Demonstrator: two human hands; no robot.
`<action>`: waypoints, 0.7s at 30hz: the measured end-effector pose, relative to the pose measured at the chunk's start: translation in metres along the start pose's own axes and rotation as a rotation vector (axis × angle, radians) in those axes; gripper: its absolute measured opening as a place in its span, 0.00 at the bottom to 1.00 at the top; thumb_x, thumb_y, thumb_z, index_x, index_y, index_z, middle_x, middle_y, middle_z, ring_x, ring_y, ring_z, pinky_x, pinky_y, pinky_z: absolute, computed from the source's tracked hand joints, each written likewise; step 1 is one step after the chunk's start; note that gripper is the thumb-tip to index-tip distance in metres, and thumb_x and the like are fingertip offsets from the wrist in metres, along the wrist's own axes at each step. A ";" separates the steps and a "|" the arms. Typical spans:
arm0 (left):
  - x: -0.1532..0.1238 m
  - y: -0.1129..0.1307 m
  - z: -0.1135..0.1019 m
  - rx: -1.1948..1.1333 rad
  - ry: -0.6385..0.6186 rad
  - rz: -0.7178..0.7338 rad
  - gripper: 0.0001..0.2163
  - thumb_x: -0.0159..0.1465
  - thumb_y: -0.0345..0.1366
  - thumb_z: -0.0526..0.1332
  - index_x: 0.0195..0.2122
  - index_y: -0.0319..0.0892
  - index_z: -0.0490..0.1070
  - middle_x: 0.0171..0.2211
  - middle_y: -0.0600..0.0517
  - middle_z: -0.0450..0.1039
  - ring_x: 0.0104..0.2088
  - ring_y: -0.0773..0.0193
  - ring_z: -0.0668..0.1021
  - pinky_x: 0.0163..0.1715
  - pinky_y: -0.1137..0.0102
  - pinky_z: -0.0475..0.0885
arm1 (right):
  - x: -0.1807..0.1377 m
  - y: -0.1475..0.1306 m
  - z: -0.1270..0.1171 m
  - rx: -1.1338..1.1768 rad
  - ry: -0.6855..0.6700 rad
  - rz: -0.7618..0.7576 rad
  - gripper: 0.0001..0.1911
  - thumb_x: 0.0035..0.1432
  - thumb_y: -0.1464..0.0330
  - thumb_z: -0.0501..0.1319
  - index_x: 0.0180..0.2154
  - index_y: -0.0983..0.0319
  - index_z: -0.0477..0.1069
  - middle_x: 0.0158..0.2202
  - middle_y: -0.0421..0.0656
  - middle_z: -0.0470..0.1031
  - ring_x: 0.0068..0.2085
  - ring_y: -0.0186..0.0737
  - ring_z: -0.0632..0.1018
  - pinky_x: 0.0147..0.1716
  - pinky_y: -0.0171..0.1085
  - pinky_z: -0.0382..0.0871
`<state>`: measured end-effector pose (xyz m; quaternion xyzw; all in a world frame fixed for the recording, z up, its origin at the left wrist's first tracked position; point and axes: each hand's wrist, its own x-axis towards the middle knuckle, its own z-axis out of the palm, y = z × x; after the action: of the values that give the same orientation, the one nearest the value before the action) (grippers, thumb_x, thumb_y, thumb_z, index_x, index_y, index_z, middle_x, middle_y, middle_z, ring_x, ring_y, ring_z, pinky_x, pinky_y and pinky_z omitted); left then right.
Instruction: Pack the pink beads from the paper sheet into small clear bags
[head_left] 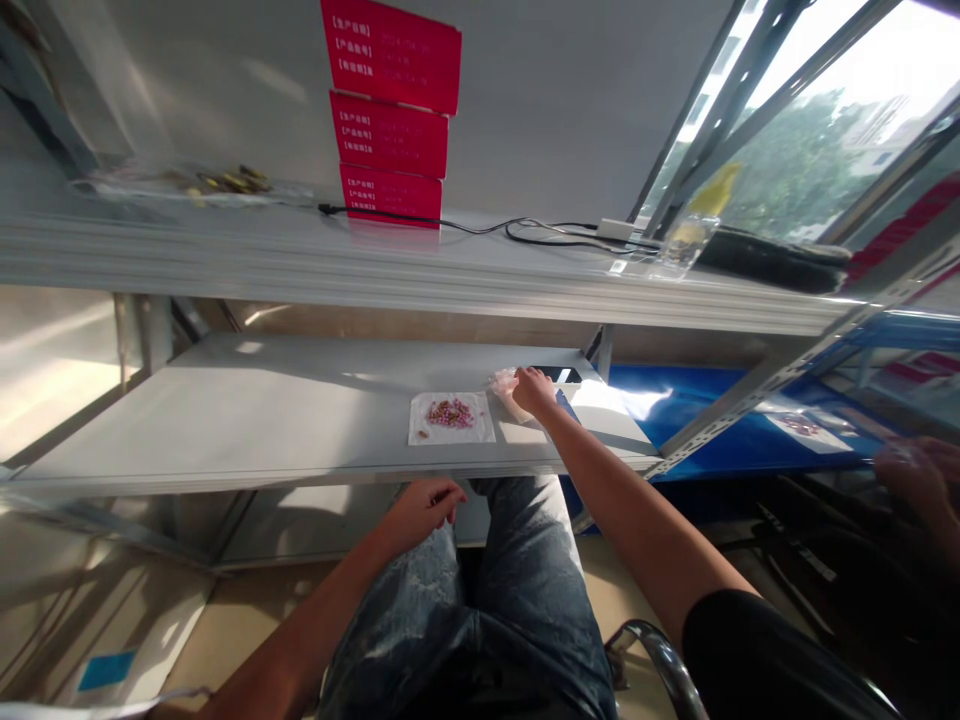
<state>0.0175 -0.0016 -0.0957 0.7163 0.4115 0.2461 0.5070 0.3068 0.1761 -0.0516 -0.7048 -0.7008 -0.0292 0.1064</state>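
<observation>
My right hand reaches onto the lower shelf, its fingers closed on a crumpled clear plastic bag; what is in the bag is hard to make out. Left of the bag, a small heap of pink and brownish beads lies on a white square sheet, with one piece apart near the sheet's lower left corner. My left hand is over my left thigh, below the shelf's front edge, with its fingers curled in and nothing seen in them.
A dark phone lies behind my right hand. The upper shelf overhangs the lower shelf and carries red boxes, black cables and a clear cup. At right, another person's blurred hand is near a blue surface.
</observation>
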 end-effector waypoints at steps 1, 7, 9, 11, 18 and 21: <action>0.000 0.000 0.000 0.007 -0.002 0.003 0.17 0.69 0.46 0.54 0.39 0.39 0.78 0.24 0.53 0.74 0.24 0.66 0.73 0.26 0.73 0.65 | -0.001 -0.002 0.001 -0.003 0.021 0.013 0.20 0.61 0.75 0.55 0.54 0.64 0.71 0.52 0.56 0.74 0.54 0.55 0.72 0.50 0.47 0.63; 0.001 -0.005 0.004 0.023 -0.019 0.005 0.17 0.69 0.47 0.55 0.39 0.39 0.78 0.25 0.53 0.75 0.24 0.66 0.72 0.26 0.73 0.64 | -0.006 -0.012 0.010 -0.028 0.202 -0.016 0.20 0.64 0.75 0.53 0.57 0.65 0.65 0.55 0.58 0.68 0.54 0.57 0.68 0.53 0.49 0.60; 0.001 -0.007 0.006 0.033 -0.033 0.013 0.17 0.70 0.47 0.55 0.38 0.40 0.78 0.25 0.53 0.75 0.24 0.66 0.72 0.27 0.73 0.64 | -0.007 -0.013 0.012 -0.006 0.190 -0.021 0.18 0.65 0.76 0.52 0.55 0.66 0.66 0.53 0.58 0.68 0.52 0.56 0.69 0.51 0.47 0.61; 0.001 -0.009 0.008 0.045 -0.047 0.015 0.17 0.70 0.47 0.56 0.36 0.40 0.77 0.25 0.54 0.75 0.25 0.66 0.72 0.28 0.72 0.64 | -0.007 -0.012 0.014 0.028 0.156 -0.006 0.18 0.65 0.78 0.50 0.54 0.66 0.66 0.52 0.58 0.68 0.49 0.53 0.71 0.47 0.45 0.63; 0.001 -0.018 0.010 0.122 -0.097 0.003 0.17 0.69 0.47 0.56 0.36 0.41 0.77 0.25 0.53 0.75 0.26 0.65 0.73 0.29 0.72 0.64 | -0.010 -0.011 0.013 0.077 0.093 -0.026 0.13 0.66 0.72 0.53 0.49 0.63 0.72 0.49 0.53 0.72 0.43 0.47 0.75 0.39 0.39 0.66; 0.001 -0.020 0.011 0.146 -0.114 0.003 0.16 0.69 0.46 0.56 0.36 0.41 0.78 0.26 0.52 0.76 0.27 0.64 0.74 0.29 0.71 0.64 | -0.011 -0.014 0.010 0.080 0.063 -0.022 0.15 0.67 0.70 0.53 0.52 0.62 0.72 0.52 0.53 0.72 0.46 0.48 0.76 0.42 0.39 0.67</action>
<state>0.0193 -0.0039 -0.1179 0.7648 0.3979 0.1751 0.4754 0.2915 0.1673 -0.0619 -0.6909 -0.7055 -0.0246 0.1562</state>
